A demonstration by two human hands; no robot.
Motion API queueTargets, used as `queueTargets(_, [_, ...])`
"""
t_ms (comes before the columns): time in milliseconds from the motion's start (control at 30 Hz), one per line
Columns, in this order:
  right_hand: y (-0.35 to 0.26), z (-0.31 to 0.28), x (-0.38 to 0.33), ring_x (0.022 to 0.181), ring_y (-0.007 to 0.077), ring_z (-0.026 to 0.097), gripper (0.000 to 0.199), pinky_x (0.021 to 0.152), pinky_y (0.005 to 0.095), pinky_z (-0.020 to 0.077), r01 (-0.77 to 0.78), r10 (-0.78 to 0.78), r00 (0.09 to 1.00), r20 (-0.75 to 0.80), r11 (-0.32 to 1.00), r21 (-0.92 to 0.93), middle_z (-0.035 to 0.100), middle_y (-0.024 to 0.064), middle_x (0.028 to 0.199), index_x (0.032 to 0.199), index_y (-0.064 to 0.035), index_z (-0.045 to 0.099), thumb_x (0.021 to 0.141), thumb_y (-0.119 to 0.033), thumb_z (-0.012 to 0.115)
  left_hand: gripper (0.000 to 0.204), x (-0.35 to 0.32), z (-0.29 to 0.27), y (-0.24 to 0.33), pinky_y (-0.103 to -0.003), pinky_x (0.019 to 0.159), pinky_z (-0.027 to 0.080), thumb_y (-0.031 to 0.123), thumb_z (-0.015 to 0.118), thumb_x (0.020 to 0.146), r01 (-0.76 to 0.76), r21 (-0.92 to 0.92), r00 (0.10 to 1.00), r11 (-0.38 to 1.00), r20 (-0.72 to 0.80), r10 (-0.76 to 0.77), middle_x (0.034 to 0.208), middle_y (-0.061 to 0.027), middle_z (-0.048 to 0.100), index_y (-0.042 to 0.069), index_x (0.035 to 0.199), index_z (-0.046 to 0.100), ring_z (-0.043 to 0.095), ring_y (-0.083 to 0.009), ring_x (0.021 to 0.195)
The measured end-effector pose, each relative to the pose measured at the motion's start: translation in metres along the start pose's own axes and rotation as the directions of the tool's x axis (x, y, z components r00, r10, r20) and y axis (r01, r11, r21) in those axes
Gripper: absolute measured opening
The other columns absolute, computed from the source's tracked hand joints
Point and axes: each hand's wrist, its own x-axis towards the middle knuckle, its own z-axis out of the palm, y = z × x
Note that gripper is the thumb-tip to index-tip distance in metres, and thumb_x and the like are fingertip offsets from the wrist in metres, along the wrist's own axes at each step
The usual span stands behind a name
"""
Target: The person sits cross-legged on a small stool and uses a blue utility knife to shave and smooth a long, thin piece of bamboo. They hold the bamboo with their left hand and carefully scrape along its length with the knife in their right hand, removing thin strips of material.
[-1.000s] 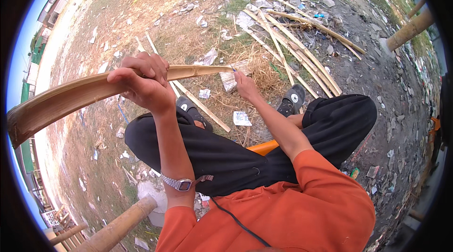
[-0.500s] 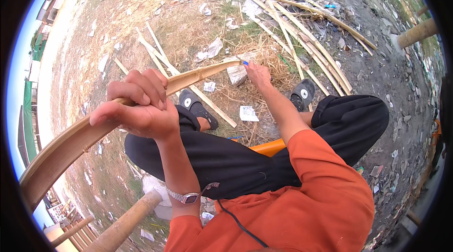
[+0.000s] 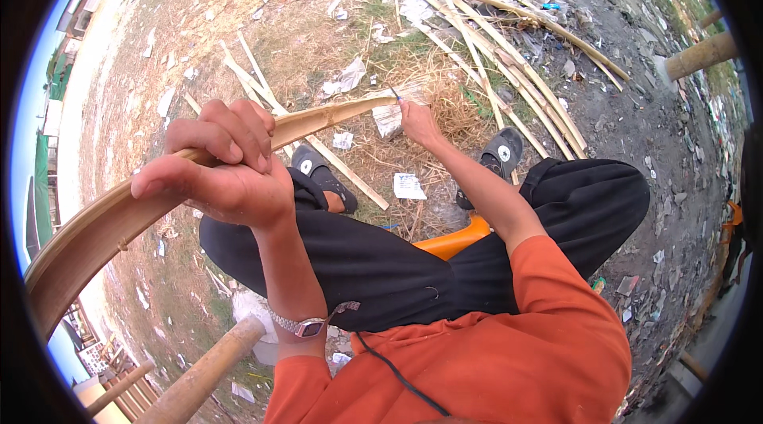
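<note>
My left hand [image 3: 230, 150] is wrapped round a long split bamboo strip [image 3: 95, 245], which runs from the lower left up across the view to its far end in front of me. At that end, my right hand [image 3: 418, 122] is closed on a small knife [image 3: 396, 95]. Its dark, thin blade pokes out past my fingers at the strip's tip, with a trace of blue at the grip; most of the handle is hidden. Beneath the strip's tip lies a pale block [image 3: 387, 120] on the ground, amid straw-like shavings [image 3: 453, 106].
Long bamboo strips [image 3: 517, 66] lie piled at the far right, with several more [image 3: 334, 162] near my left foot. An orange seat [image 3: 457, 243] shows between my legs. Thick bamboo poles stand at lower left [image 3: 211, 368] and far right [image 3: 699, 56]. Litter covers the ground.
The whole scene has shifted slightly left in view. My right hand has moved a little left with it, and the knife's blue grip is now mostly covered. Both holds stay the same.
</note>
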Motion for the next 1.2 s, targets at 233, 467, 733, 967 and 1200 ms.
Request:
queueTargets(233, [0.010,0.024,0.000,0.079,0.0446,0.061,0.050,0.073,0.0507,0.0493,-0.148,0.139,0.983,-0.120,0.987,-0.064,0.062,0.0286,0.080,0.092,0.0015,0.059,0.097,-0.038,0.029,0.065,-0.005,0.000,0.002,-0.024,0.041,0.018,0.071,0.022,0.084,0.020,-0.069,0.999,0.997,0.038,-0.017,0.042,0.0017,0.024,0.014,0.055,0.030,0.017,-0.0088,0.035])
queueTargets(467, [0.034,0.029,0.022,0.076,0.0333,0.066,0.040,0.068,0.0440,0.0522,0.130,-0.159,0.987,-0.035,0.900,-0.417,0.066,0.0165,0.079,0.096,-0.0038,0.055,0.097,-0.037,0.033,0.064,-0.006,-0.009,0.004,-0.024,0.040,0.017,0.070,0.024,0.085,0.039,0.012,0.999,0.999,0.007,-0.039,0.042,0.0023,0.023,0.014,0.056,0.030,0.016,-0.0087,0.035])
queueTargets(733, [0.087,-0.064,0.059,0.072,0.0325,0.065,0.032,0.056,0.0465,0.0500,0.003,-0.081,0.993,-0.087,0.745,-0.667,0.063,0.0168,0.074,0.093,-0.0025,0.055,0.094,-0.032,0.043,0.067,-0.008,-0.015,0.001,-0.023,0.036,0.024,0.072,0.021,0.083,-0.002,-0.091,0.996,0.996,0.090,0.010,0.042,0.0013,0.028,0.011,0.059,0.033,0.024,-0.0079,0.031])
queueTargets(967, [-0.053,-0.117,-0.058,0.070,0.0430,0.056,0.028,0.064,0.0498,0.0420,0.196,-0.191,0.978,0.083,0.979,-0.050,0.057,0.0261,0.071,0.095,-0.0006,0.046,0.095,-0.027,0.038,0.067,0.005,-0.018,-0.002,-0.023,0.035,0.027,0.075,0.036,0.075,-0.004,-0.288,0.829,0.957,0.535,0.164,0.039,0.0024,0.032,0.010,0.057,0.038,0.030,-0.0094,0.030])
queueTargets(1200, [-0.142,-0.120,-0.164,0.062,0.0452,0.056,0.021,0.058,0.0546,0.0405,0.227,-0.224,0.970,-0.097,0.973,0.024,0.055,0.0249,0.061,0.095,-0.0035,0.045,0.094,-0.025,0.043,0.061,0.006,-0.020,0.005,-0.022,0.033,0.035,0.061,0.052,0.078,0.015,-0.369,0.740,0.929,0.629,0.238,0.041,0.0007,0.039,0.006,0.054,0.043,0.040,-0.0103,0.032])
